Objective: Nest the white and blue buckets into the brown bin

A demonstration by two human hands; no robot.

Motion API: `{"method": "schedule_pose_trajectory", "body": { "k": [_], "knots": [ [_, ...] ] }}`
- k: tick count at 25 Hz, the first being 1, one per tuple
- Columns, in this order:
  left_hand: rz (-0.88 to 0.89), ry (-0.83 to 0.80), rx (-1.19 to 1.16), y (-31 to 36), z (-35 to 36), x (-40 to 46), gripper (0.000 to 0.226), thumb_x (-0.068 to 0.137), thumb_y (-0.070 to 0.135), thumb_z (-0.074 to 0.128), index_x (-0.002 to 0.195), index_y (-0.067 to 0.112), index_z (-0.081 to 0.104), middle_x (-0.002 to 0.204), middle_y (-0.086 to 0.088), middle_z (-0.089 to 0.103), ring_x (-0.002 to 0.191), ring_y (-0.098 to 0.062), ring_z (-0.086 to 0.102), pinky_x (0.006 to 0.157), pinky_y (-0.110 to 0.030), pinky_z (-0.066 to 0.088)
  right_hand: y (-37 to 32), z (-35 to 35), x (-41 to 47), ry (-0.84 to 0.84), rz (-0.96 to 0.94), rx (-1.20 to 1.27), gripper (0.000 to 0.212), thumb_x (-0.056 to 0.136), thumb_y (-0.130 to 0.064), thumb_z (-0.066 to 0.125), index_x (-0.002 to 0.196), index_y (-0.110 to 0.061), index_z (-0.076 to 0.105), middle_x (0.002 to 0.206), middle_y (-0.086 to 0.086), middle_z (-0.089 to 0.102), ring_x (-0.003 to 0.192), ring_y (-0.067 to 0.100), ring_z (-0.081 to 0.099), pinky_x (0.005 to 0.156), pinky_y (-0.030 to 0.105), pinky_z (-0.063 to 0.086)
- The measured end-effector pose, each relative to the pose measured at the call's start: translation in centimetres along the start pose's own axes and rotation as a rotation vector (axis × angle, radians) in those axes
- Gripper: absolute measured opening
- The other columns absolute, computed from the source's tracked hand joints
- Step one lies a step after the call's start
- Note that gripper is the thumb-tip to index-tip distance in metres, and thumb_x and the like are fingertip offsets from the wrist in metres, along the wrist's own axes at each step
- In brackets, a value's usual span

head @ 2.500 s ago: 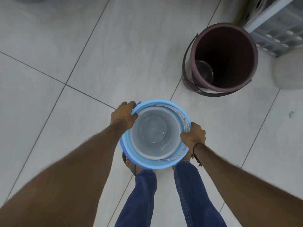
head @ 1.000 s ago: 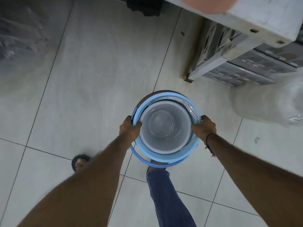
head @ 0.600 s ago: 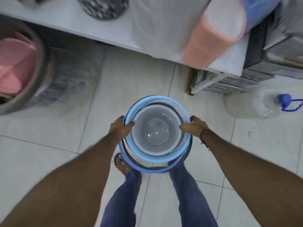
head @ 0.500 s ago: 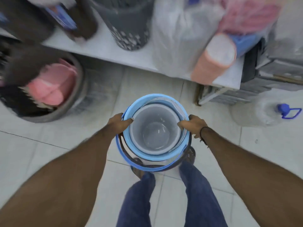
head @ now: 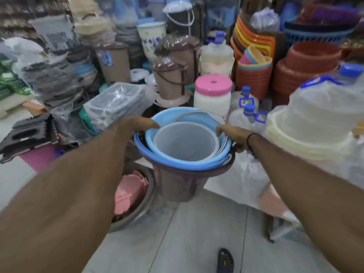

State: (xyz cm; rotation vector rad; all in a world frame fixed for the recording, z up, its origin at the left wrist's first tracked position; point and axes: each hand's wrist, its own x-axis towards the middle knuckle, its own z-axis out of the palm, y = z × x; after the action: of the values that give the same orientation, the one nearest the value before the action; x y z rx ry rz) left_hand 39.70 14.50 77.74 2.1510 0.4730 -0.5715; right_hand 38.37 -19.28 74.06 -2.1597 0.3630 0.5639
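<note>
Your left hand (head: 136, 125) grips the left side of the stack at its rim, fingers stretched over the blue bucket (head: 149, 134). Your right hand (head: 232, 134) grips the right side, fingers curled at the rim, a dark band on that wrist. Both hands are closed on the stack and carry it in the air above the floor (head: 197, 233).

The white bucket (head: 185, 142) sits inside the blue one, and the blue one sits inside the brown bin (head: 177, 186). The three rims lie close together, white innermost, blue around it, the bin's dark rim just under the blue. The white bucket's thin handle arcs over the far side of the blue rim. The stack tilts a little, its mouth turned toward you.

Just beyond the stack stands a white jar (head: 212, 97) with a pink lid. Right of it are clear water jugs (head: 246, 115) with blue caps, and a larger wrapped jug (head: 319, 115) sits near your right forearm. Behind them, orange tubs (head: 307, 64) are stacked. To the left, a clear wrapped tray (head: 116, 103) leans near your left hand, and brown lidded bins (head: 171, 75) stand farther back. Below the stack a pink item (head: 128, 194) lies in a round basin. A dark sandal (head: 225, 261) shows on the floor near the bottom edge.
</note>
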Motion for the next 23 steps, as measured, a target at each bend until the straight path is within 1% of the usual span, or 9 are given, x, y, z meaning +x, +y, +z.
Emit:
{"method": "schedule_pose_trajectory", "body": {
  "k": [1,5,6,9,11,14,17,20,23],
  "knots": [
    [0.010,0.019,0.007,2.5,-0.7,0.4,0.048,0.083,0.044,0.069,0.112,0.006,0.061,0.092,-0.019,0.070,0.078,-0.033,0.068,0.079,-0.046,0.059,-1.9,-1.9,0.7,0.052,-0.030,0.014,0.047,0.044,-0.048,0.065,0.077,-0.014,0.061,0.045,0.005,0.055,0.035,0.019,0.045,0.043,0.019,0.027],
    [0.151,0.164,0.025,11.4,-1.6,4.4,0.035,0.086,0.045,0.065,0.094,0.011,0.058,0.072,-0.005,0.061,0.048,-0.019,0.063,0.041,-0.025,0.048,-7.0,-9.2,4.9,0.293,-0.133,0.020,0.055,0.042,-0.051,0.068,0.079,-0.010,0.064,0.046,0.007,0.060,0.030,0.023,0.051,0.040,0.023,0.036],
    [0.154,0.162,0.020,12.9,-1.2,6.0,0.035,0.085,0.045,0.067,0.094,0.013,0.057,0.073,-0.005,0.061,0.049,-0.019,0.063,0.042,-0.026,0.048,-7.5,-10.6,6.5,0.357,-0.139,0.014,0.058,0.041,-0.054,0.068,0.078,-0.010,0.065,0.052,0.008,0.062,0.031,0.024,0.052,0.039,0.025,0.040],
    [0.104,0.121,-0.024,15.4,1.6,13.0,0.044,0.083,0.045,0.070,0.109,0.010,0.060,0.081,-0.010,0.067,0.063,-0.024,0.065,0.062,-0.038,0.056,-7.4,-12.8,12.0,0.442,-0.143,-0.065,0.052,0.042,-0.062,0.064,0.067,-0.016,0.063,0.062,0.008,0.064,0.038,0.026,0.058,0.037,0.023,0.045],
    [0.096,0.140,-0.021,15.6,4.0,18.0,0.047,0.081,0.041,0.074,0.113,0.008,0.062,0.078,-0.007,0.065,0.061,-0.023,0.063,0.061,-0.038,0.054,-6.0,-12.8,16.1,0.391,-0.099,-0.086,0.053,0.044,-0.063,0.062,0.067,-0.015,0.062,0.058,0.008,0.063,0.040,0.025,0.057,0.035,0.021,0.042],
    [0.036,0.176,0.060,13.8,8.6,24.5,0.060,0.077,0.042,0.079,0.118,0.001,0.063,0.107,-0.013,0.067,0.081,-0.027,0.063,0.069,-0.037,0.052,-2.2,-11.3,22.5,0.287,0.009,-0.103,0.064,0.046,-0.070,0.060,0.073,-0.012,0.063,0.058,0.007,0.063,0.040,0.022,0.055,0.037,0.019,0.039],
    [-0.058,0.138,0.202,10.5,12.7,28.7,0.063,0.078,0.044,0.077,0.122,0.002,0.063,0.123,-0.018,0.065,0.104,-0.032,0.063,0.090,-0.038,0.051,2.2,-8.0,28.2,0.165,0.074,-0.089,0.074,0.063,-0.069,0.064,0.103,-0.008,0.068,0.096,0.015,0.072,0.074,0.029,0.069,0.055,0.029,0.051],
    [-0.125,0.113,0.282,7.2,15.1,30.7,0.062,0.077,0.041,0.076,0.123,0.005,0.059,0.120,-0.018,0.066,0.098,-0.033,0.063,0.082,-0.036,0.051,6.0,-3.7,32.1,0.082,0.167,-0.090,0.067,0.080,-0.057,0.066,0.123,-0.005,0.065,0.119,0.018,0.069,0.103,0.033,0.066,0.086,0.037,0.055],
    [-0.115,0.091,0.263,6.7,15.8,32.3,0.062,0.077,0.041,0.077,0.125,0.006,0.057,0.122,-0.018,0.065,0.102,-0.033,0.065,0.088,-0.038,0.054,5.4,-2.5,33.6,0.077,0.197,-0.136,0.071,0.080,-0.058,0.067,0.130,-0.008,0.060,0.129,0.016,0.064,0.113,0.034,0.062,0.098,0.044,0.051]
  ]
}}
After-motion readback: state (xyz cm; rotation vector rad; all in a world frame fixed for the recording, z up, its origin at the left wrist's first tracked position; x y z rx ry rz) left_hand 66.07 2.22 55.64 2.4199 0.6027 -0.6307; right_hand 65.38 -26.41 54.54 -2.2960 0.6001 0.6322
